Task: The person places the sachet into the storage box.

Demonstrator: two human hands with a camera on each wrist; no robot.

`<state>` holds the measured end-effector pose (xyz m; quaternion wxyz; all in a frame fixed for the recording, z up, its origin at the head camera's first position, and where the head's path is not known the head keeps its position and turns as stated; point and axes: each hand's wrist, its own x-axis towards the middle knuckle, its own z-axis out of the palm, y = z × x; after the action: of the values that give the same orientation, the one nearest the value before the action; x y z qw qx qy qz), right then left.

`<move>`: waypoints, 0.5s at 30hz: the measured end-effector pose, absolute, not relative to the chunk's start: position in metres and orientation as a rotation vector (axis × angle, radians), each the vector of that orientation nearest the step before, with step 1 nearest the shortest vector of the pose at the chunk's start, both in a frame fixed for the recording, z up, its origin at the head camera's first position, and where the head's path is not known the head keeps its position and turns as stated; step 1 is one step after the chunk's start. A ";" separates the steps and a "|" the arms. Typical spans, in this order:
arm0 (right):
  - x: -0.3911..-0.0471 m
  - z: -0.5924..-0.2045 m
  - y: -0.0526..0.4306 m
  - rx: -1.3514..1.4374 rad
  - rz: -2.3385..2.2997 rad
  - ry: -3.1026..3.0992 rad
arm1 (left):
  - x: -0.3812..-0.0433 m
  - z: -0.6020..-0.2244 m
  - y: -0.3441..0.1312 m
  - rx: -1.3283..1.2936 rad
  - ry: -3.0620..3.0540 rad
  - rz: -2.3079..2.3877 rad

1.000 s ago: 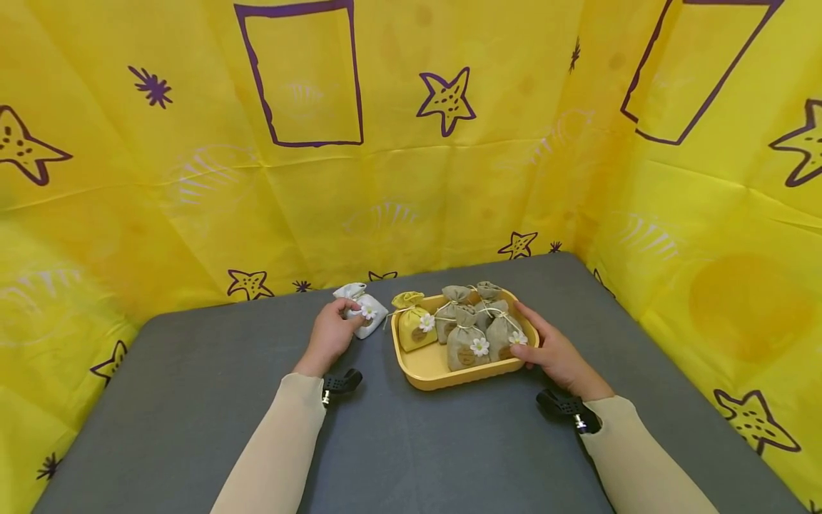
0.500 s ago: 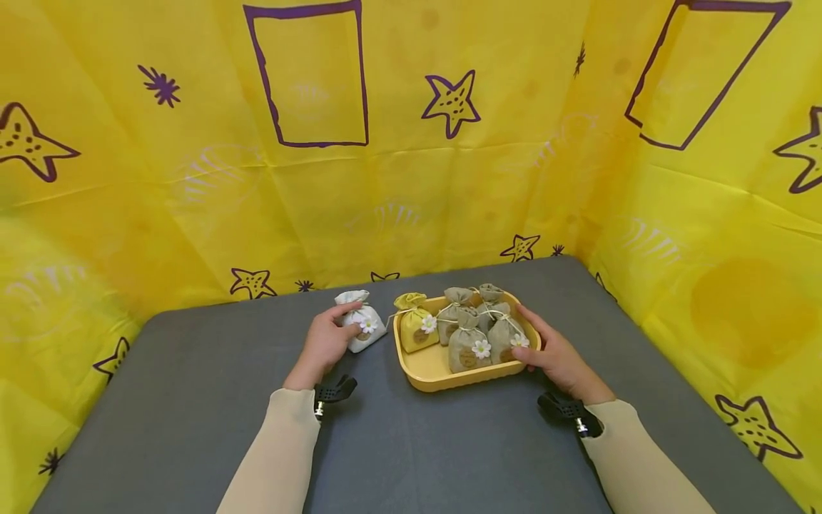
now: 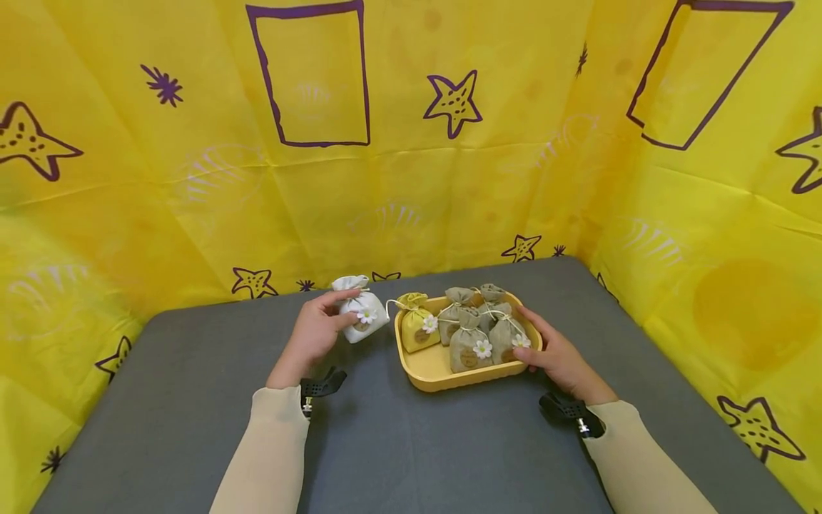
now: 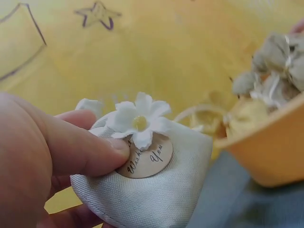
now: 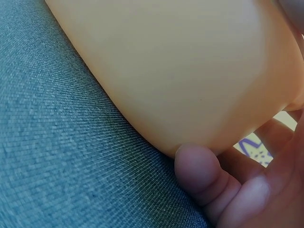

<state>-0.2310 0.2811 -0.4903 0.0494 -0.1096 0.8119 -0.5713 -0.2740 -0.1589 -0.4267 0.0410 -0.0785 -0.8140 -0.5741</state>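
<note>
A white drawstring pouch point(image 3: 367, 327) with a white flower and a round brown tag is held up in my left hand point(image 3: 316, 327). The thumb presses on the tag while the fingers go behind the cloth, as the left wrist view shows. "Wish" and "You" can be read on the tag point(image 4: 152, 164). To the right sits a yellow tray point(image 3: 430, 371) holding a yellow pouch point(image 3: 417, 332) and several grey-beige pouches point(image 3: 465, 350). My right hand point(image 3: 559, 357) grips the tray's right end. Close up, its outer wall point(image 5: 180, 71) fills much of the right wrist view.
A dark grey cloth point(image 3: 193, 414) covers the table under the tray. Yellow fabric walls point(image 3: 308, 200) with purple drawings rise behind the table and along both sides. The tray's front left floor shows bare beside the pouches.
My left hand has lifted the white pouch off the table and drawn it slightly back and left, its thumb now across the tag. The right hand stays on the tray.
</note>
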 end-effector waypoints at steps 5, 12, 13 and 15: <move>-0.231 -0.487 0.281 -0.316 -1.723 2.493 | -0.266 -0.408 -0.154 -0.256 -2.372 -1.839; -0.231 -0.489 0.281 -0.329 -1.734 2.480 | -0.258 -0.394 -0.151 -0.293 -2.308 -1.855; -0.232 -0.489 0.281 -0.331 -1.736 2.478 | -0.256 -0.392 -0.150 -0.306 -2.303 -1.856; -0.232 -0.490 0.281 -0.334 -1.742 2.469 | -0.253 -0.388 -0.148 -0.326 -2.291 -1.866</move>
<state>-0.2319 0.2805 -0.4896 0.0506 -0.1096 0.8111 -0.5723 -0.2532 -0.1480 -0.3878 0.0843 -0.1094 -0.7680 -0.6253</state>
